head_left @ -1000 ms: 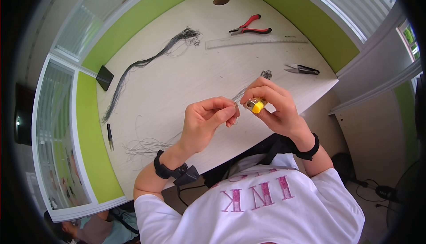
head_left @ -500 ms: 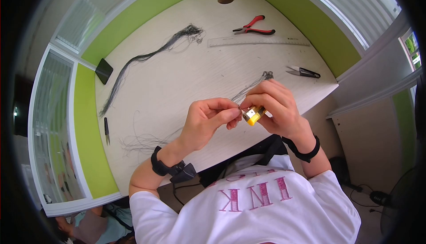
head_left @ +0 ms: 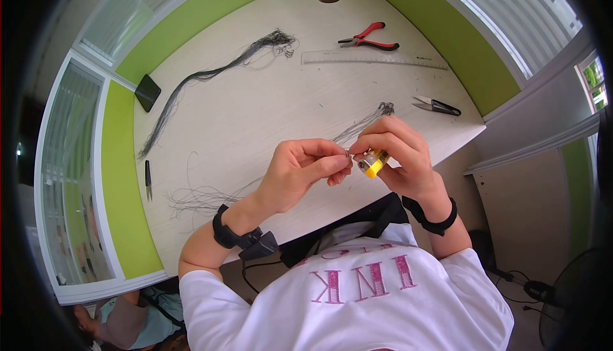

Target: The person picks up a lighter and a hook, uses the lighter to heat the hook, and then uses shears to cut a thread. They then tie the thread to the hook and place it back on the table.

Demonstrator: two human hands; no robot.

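Observation:
My left hand [head_left: 303,169] is closed, its thumb and forefinger pinching the end of a thin dark cord [head_left: 348,154]. What else sits in that pinch is too small to make out. Wrapped in the fingers of my right hand [head_left: 397,153] is a lighter [head_left: 372,163] with a yellow part and a metal top, held close to the left fingertips. No flame shows. A bundle of thin dark cords [head_left: 363,125] runs up from behind my hands to a knotted end. Loose strands [head_left: 207,199] spread across the table beyond my left forearm.
On the pale table [head_left: 255,115] lie a longer bundle of dark cords [head_left: 214,73], red-handled pliers [head_left: 369,37], a clear ruler [head_left: 377,59], black thread snips [head_left: 437,106], a second pair of snips [head_left: 148,180] and a dark flat object [head_left: 147,93]. Green partitions border it. Another person [head_left: 137,319] sits lower left.
The lighter has shifted slightly right, away from my left fingertips, and turned a little. My left hand keeps its pinch. The whole view has tilted slightly.

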